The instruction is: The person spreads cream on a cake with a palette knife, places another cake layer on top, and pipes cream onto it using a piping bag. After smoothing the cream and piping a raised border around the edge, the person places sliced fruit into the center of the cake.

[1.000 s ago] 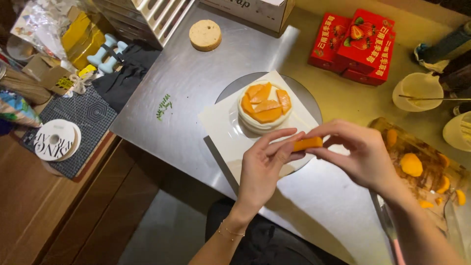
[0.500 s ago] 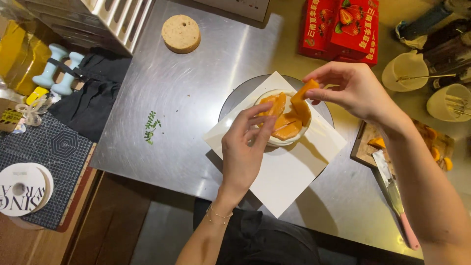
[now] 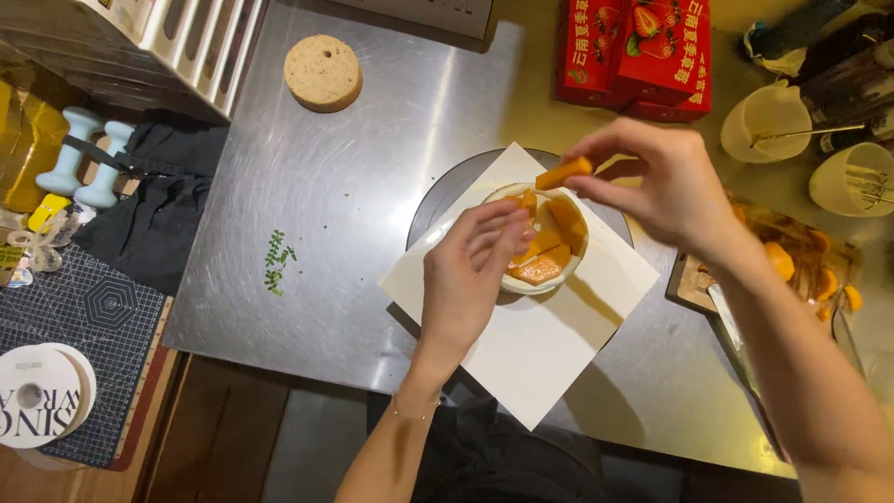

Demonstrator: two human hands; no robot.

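A small round white cake [image 3: 549,244] topped with orange fruit slices stands on a white paper square [image 3: 531,345] over a dark round turntable [image 3: 447,191]. My right hand [image 3: 656,182] pinches one orange fruit slice [image 3: 562,173] just above the cake's far edge. My left hand [image 3: 470,270] rests against the cake's left side, its fingertips touching the slices on top.
A round cork-like disc [image 3: 322,72] lies at the back of the steel table [image 3: 307,186]. Red fruit boxes [image 3: 643,51] stand at the back right. A board with cut orange fruit [image 3: 792,265] and a knife sits to the right. Cups [image 3: 768,121] and ribbon spool [image 3: 37,396] flank the table.
My right hand carried the orange slice from in front of the cake up to its far edge. My left hand moved onto the cake's left side. The view shifted closer.
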